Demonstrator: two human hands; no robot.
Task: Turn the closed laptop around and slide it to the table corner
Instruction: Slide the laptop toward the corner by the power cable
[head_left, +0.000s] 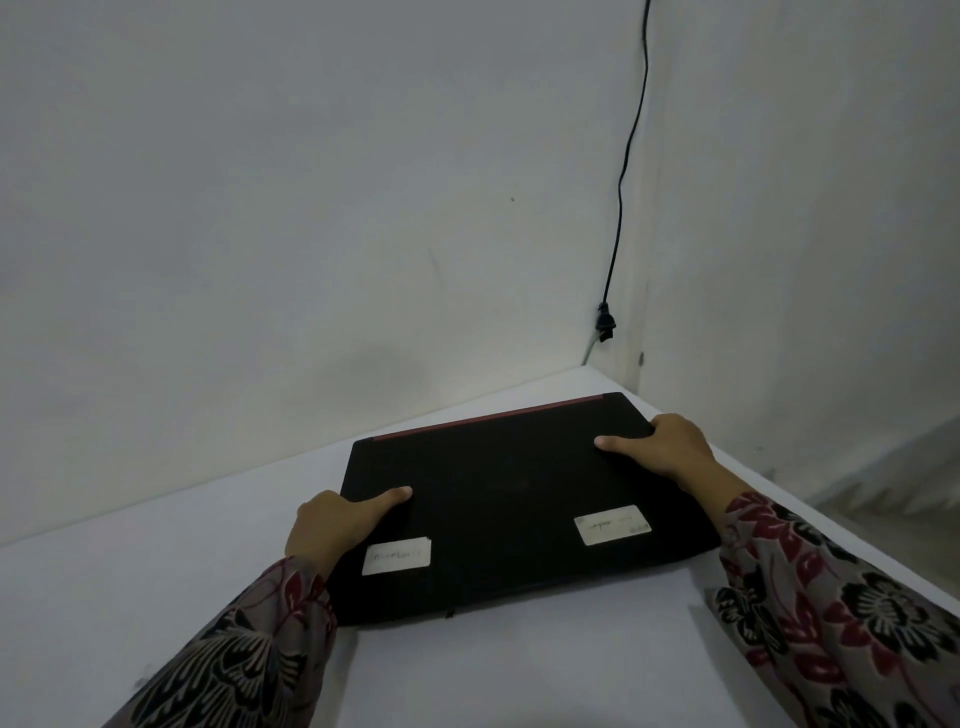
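A closed black laptop (509, 499) lies flat on the white table (156, 597), close to the far right corner. A red strip runs along its far edge and two white labels sit on the lid near me. My left hand (337, 525) grips its left edge, thumb on top of the lid. My right hand (660, 447) grips its right edge near the far corner, thumb also resting on the lid. Both arms wear floral sleeves.
Pale walls meet at the table's far right corner (602, 371). A black cable (623, 182) hangs down the wall there and ends in a plug (604, 322) just above the table. The table's right edge (831, 525) drops off to the floor.
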